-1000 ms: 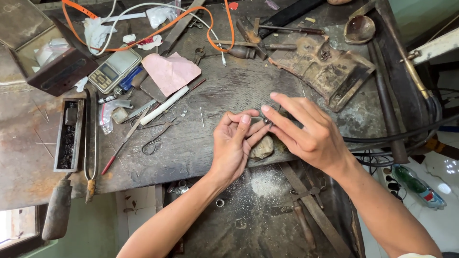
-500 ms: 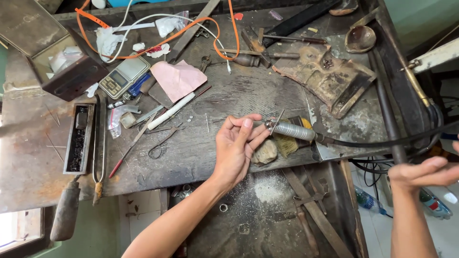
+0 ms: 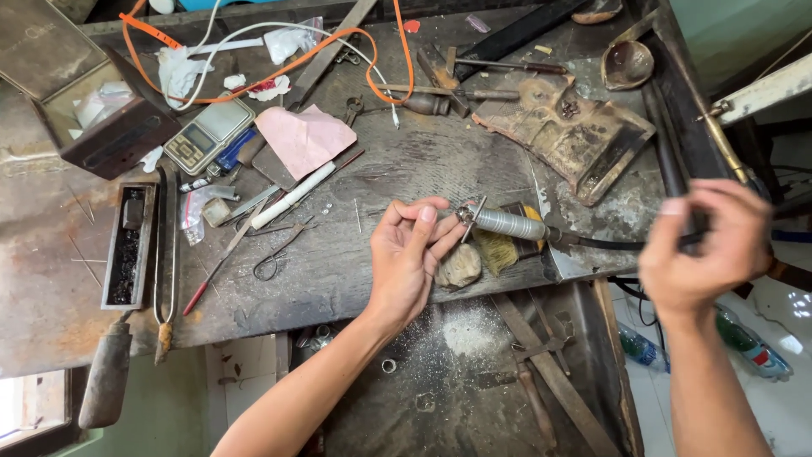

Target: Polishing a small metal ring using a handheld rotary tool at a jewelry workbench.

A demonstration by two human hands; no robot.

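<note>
My left hand point(image 3: 408, 258) rests on the worn metal workbench point(image 3: 355, 279), thumb and fingertips pinched together against the nozzle of a silver torch point(image 3: 510, 224). What they pinch is too small to make out. A pale stone lump point(image 3: 459, 267) and a yellow brush point(image 3: 496, 250) lie just under the torch. My right hand point(image 3: 702, 250) is blurred, raised off the bench's right edge with fingers curled, at the black hose point(image 3: 609, 245) that runs from the torch. Whether it grips the hose I cannot tell.
A digital scale point(image 3: 207, 135), pink paper point(image 3: 304, 140), scissors point(image 3: 275, 258), a long black tray point(image 3: 127, 245), an orange cable point(image 3: 376, 46), a hammer point(image 3: 440, 72), a burnt soldering block point(image 3: 575, 127) and a small bowl point(image 3: 628, 63) crowd the bench. Bottles lie on the floor at the right.
My right hand left the left hand, swung out to the right, and now is raised by the hose. The torch now lies at my left fingertips. The left hand stayed put.
</note>
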